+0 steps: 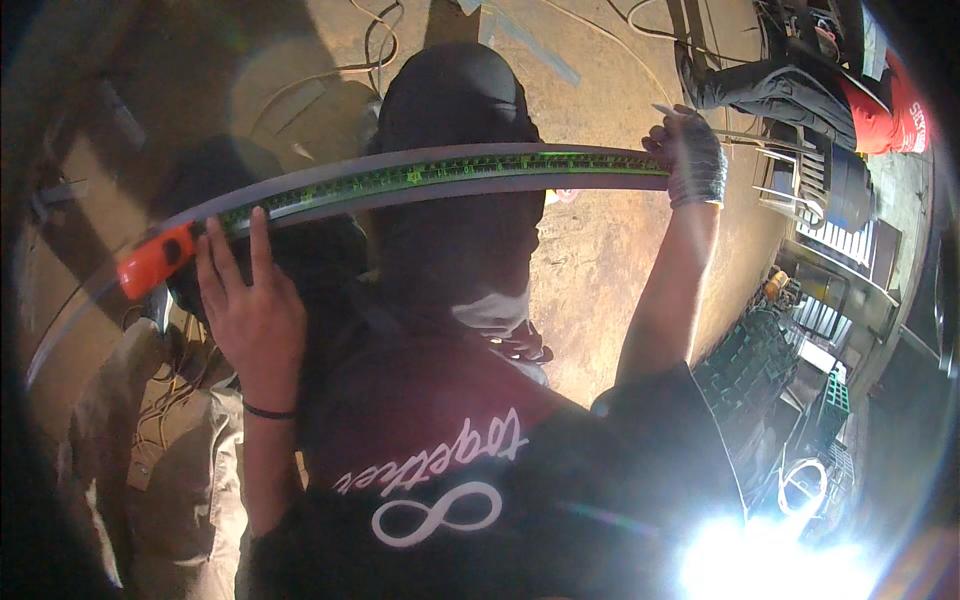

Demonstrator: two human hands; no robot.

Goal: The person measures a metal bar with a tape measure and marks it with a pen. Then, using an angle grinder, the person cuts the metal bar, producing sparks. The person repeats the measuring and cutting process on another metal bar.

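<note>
A long flat metal bar [350, 203] runs across the view, over a dark rounded shape that looks like my knee. Along it lies the extended green blade [440, 175] of a tape measure, whose orange-red case [157, 260] sits at the left end. My left hand [255, 315], bare with a black wristband, rests its straight, spread fingers on the blade beside the case; its thumb is hidden. At the right end, my right hand [692, 165] in a grey glove is closed around a thin, pointed, pen-like tool [662, 108], against the blade and bar.
Another person in dark trousers and a red top [885, 110] is at the upper right. Cables [375, 60] trail over the brown floor [590, 290]. Green crates [835, 395] stand at the right, near a glaring light [775, 565]. Beige cloth [225, 490] shows at lower left.
</note>
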